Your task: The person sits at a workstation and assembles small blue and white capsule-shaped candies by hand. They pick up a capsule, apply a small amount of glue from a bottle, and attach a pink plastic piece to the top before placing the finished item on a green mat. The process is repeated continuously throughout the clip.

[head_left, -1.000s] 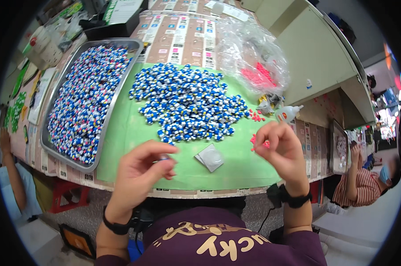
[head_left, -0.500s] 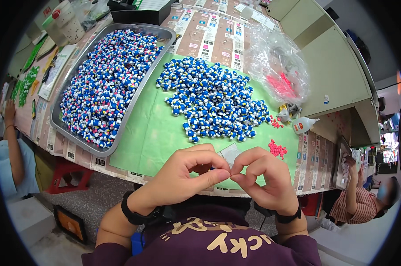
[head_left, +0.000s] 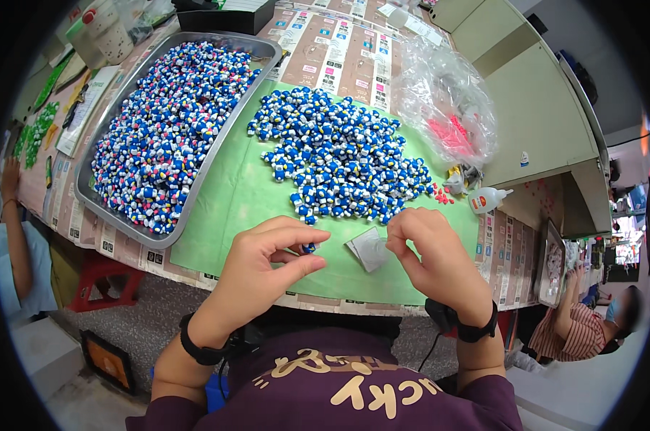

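My left hand (head_left: 271,262) hovers over the near edge of the green mat (head_left: 231,201), its thumb and fingers pinched on a small blue and white figure (head_left: 308,247). My right hand (head_left: 429,255) is beside it, fingers curled, its tips just right of a small grey square pad (head_left: 368,249) lying on the mat; whether it holds anything is hidden. A big heap of blue and white figures (head_left: 339,154) lies on the mat just beyond both hands.
A metal tray (head_left: 156,237) full of the same figures stands at the left. A clear plastic bag (head_left: 447,100) with pink bits, a white glue bottle (head_left: 486,199) and loose pink pieces (head_left: 442,194) sit at the right. Other people sit at far left and lower right.
My hands were pressed together near my body half a second ago; they have parted and moved out over the mat. The left now pinches a figure, the right sits by the grey pad.
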A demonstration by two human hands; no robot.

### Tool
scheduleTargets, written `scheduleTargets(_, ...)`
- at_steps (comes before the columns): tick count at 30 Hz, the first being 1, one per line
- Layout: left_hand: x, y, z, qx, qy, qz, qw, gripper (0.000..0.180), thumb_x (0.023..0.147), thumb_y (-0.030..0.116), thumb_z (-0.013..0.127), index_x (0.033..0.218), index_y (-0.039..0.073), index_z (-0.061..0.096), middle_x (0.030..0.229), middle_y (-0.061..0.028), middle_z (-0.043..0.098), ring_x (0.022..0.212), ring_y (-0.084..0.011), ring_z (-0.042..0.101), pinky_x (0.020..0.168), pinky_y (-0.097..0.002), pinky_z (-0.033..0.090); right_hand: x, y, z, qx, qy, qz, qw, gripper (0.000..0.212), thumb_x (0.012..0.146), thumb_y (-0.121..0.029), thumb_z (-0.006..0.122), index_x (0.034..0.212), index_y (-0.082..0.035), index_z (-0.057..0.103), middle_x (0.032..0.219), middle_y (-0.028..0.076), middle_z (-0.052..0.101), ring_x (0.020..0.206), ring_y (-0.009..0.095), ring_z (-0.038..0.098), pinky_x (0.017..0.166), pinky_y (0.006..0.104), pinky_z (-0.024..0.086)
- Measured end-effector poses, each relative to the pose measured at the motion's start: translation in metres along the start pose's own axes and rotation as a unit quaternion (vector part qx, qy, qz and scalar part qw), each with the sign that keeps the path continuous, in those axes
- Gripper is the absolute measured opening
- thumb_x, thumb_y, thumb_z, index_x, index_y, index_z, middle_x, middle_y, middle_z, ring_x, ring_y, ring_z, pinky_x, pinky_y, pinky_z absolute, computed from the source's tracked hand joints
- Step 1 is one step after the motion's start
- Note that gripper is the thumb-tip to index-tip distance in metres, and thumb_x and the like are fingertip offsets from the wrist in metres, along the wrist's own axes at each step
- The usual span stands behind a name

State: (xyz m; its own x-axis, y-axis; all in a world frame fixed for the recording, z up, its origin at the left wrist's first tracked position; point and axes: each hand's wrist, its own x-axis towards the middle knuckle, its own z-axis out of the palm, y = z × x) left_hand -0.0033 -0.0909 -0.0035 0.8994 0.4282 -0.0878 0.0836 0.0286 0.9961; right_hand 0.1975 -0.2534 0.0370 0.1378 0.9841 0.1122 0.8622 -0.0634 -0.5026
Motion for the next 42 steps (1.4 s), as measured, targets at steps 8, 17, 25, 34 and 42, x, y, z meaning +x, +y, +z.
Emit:
scheduleTargets(8, 0.0, 0.0, 0.009, -0.141, 0.054, -0.012, 0.988, 0.031, 0.086, -0.008, 0.065, 0.116, -0.004, 0.061, 0.112, -0.0096, 0.063, 0.101, -0.0147, 0.063, 0.087, -0.0272, 0.056, 0.006, -0.01, -0.005, 0.16, 0.046, 0.024, 0.986, 0.023, 0.075, 0.013, 0.06, 0.08, -0.006, 0.047, 0.081, 0.007, 0.055, 0.078, 0.023, 0.056, 0.073, 0.0331, 0.043)
scheduleTargets(17, 0.009, 0.003, 0.023, -0.213, 0.074, 0.08, 0.971, 0.023, 0.085, -0.007, 0.07, 0.106, -0.002, 0.062, 0.103, -0.0066, 0.064, 0.098, -0.0132, 0.065, 0.085, -0.0262, 0.056, 0.026, -0.039, 0.021, 0.353, 0.158, 0.019, 0.922, 0.026, 0.087, 0.008, 0.063, 0.078, -0.007, 0.043, 0.087, 0.006, 0.058, 0.08, 0.017, 0.054, 0.075, 0.0293, 0.044)
scheduleTargets(25, 0.006, 0.003, 0.026, -0.122, 0.109, 0.143, 0.976, 0.021, 0.083, -0.008, 0.071, 0.103, -0.003, 0.067, 0.098, -0.0089, 0.066, 0.09, -0.0138, 0.067, 0.078, -0.0263, 0.058, 0.028, -0.045, 0.033, 0.314, 0.171, 0.024, 0.934, 0.026, 0.084, 0.008, 0.064, 0.079, -0.007, 0.044, 0.089, 0.008, 0.056, 0.081, 0.019, 0.055, 0.074, 0.0305, 0.044)
scheduleTargets(34, 0.002, -0.002, 0.019, 0.057, 0.143, 0.228, 0.962, 0.017, 0.081, -0.013, 0.068, 0.093, -0.001, 0.066, 0.092, -0.0095, 0.066, 0.079, -0.0113, 0.063, 0.065, -0.023, 0.053, 0.008, -0.024, 0.011, 0.335, 0.119, 0.058, 0.933, 0.022, 0.084, 0.001, 0.069, 0.083, -0.004, 0.048, 0.089, 0.005, 0.052, 0.086, 0.018, 0.052, 0.081, 0.0298, 0.043)
scheduleTargets(42, 0.002, -0.01, -0.098, 0.221, 0.415, 0.135, 0.872, 0.013, 0.091, 0.003, 0.066, 0.104, 0.003, 0.064, 0.081, 0.0021, 0.055, 0.067, -0.0024, 0.05, 0.059, -0.0167, 0.044, -0.089, 0.089, -0.033, 0.051, 0.194, 0.276, 0.94, 0.008, 0.083, 0.008, 0.058, 0.085, 0.002, 0.053, 0.077, 0.007, 0.059, 0.076, 0.015, 0.059, 0.074, 0.0286, 0.048)
